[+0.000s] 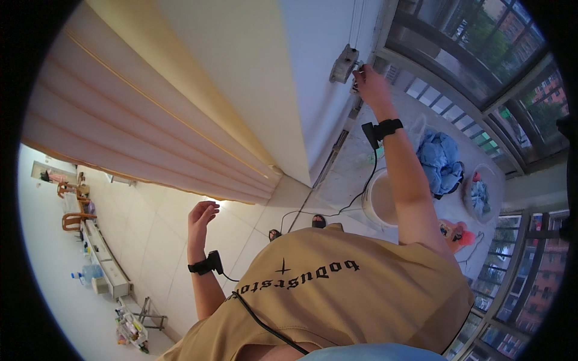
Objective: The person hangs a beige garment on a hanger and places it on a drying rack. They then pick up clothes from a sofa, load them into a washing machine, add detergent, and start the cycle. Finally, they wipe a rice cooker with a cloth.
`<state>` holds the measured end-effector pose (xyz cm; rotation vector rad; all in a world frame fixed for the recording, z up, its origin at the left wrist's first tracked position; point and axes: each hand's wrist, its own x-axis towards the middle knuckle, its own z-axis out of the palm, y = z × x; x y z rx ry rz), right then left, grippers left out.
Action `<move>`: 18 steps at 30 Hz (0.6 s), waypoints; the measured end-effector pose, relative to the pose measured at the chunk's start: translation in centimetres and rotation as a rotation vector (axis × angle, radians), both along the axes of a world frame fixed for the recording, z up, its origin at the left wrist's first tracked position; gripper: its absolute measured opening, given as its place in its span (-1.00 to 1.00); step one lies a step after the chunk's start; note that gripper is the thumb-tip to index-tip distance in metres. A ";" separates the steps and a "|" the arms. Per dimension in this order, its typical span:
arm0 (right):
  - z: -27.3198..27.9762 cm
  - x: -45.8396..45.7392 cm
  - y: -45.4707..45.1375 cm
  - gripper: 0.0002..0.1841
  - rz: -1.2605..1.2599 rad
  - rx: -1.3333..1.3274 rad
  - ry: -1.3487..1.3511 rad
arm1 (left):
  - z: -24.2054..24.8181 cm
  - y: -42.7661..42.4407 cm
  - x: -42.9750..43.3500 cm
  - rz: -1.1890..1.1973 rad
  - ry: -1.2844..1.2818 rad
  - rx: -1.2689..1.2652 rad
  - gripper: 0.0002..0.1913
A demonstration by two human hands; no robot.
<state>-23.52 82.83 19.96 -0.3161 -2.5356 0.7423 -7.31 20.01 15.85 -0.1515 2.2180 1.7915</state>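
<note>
My right hand grips the crank handle of a grey metal hand winch mounted on the white wall. Thin cables run up the wall from the winch. The fingers partly cover the handle. My left hand hangs in the air beside the hem of a long pale curtain, fingers loosely bent, nothing visible in it. Each wrist wears a black strap with a small box and cable.
On the balcony floor stand a white bucket, a heap of blue cloth and a basin of clothes. Barred windows line the right side. A black cable crosses near my feet. A low white cabinet stands indoors.
</note>
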 end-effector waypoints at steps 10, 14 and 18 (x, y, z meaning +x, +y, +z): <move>-5.9 -0.2 -1.9 -0.37 0.102 0.193 -0.104 | 0.5 3.7 -3.6 -0.118 0.031 0.068 -0.79; -4.8 -1.0 0.7 -0.73 0.000 0.328 -0.380 | 0.1 4.2 -3.4 -0.151 0.079 0.117 -0.79; 0.0 -3.7 3.4 -0.76 -0.073 0.463 -0.314 | -1.1 2.1 -1.9 -0.074 0.050 0.082 -0.78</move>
